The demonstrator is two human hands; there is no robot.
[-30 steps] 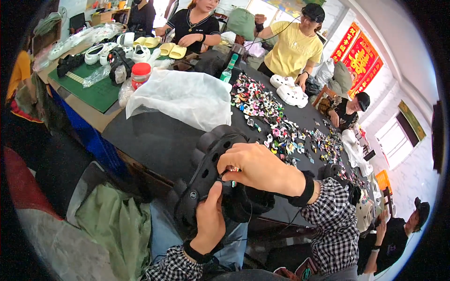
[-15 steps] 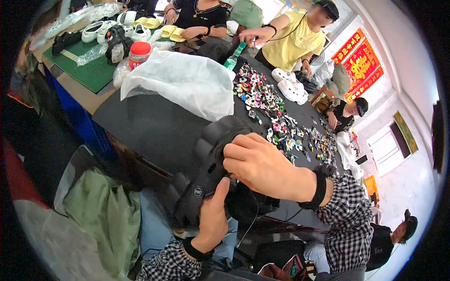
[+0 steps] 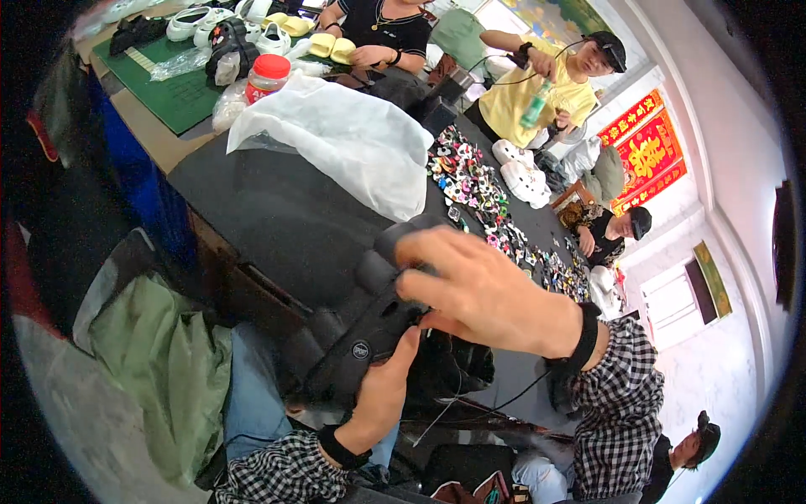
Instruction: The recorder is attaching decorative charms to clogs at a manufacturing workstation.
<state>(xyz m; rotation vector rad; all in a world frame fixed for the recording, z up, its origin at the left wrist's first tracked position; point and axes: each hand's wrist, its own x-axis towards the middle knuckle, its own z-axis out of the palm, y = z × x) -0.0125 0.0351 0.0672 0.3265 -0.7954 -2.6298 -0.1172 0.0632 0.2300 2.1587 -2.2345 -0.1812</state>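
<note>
A black clog (image 3: 342, 363) with a chunky, bulging sole and a round badge on its strap is held at a tilt over the near edge of the dark table. My left hand (image 3: 379, 403) grips its strap side, thumb lying along the upper. Over the upper's holes curl the fingers of my right hand (image 3: 495, 296), closed on the clog and slightly blurred. My two thumbs nearly meet beside the holes. Whether a small piece is pinched under the right fingers cannot be made out. Many small colourful shoe charms (image 3: 478, 181) lie spread beyond my right hand.
A white translucent bag (image 3: 336, 139) lies on the dark table (image 3: 252, 202). Behind it stand a red-lidded jar (image 3: 268, 76) and a green mat (image 3: 168, 101) with shoes. White clogs (image 3: 525, 181) sit past the charms. Several people are around; one in yellow holds a green bottle (image 3: 535, 107).
My right hand's fingers have shifted and spread somewhat on the clog, its thumb now showing. My left hand keeps its grip. The person in yellow has lifted the green bottle off the table.
</note>
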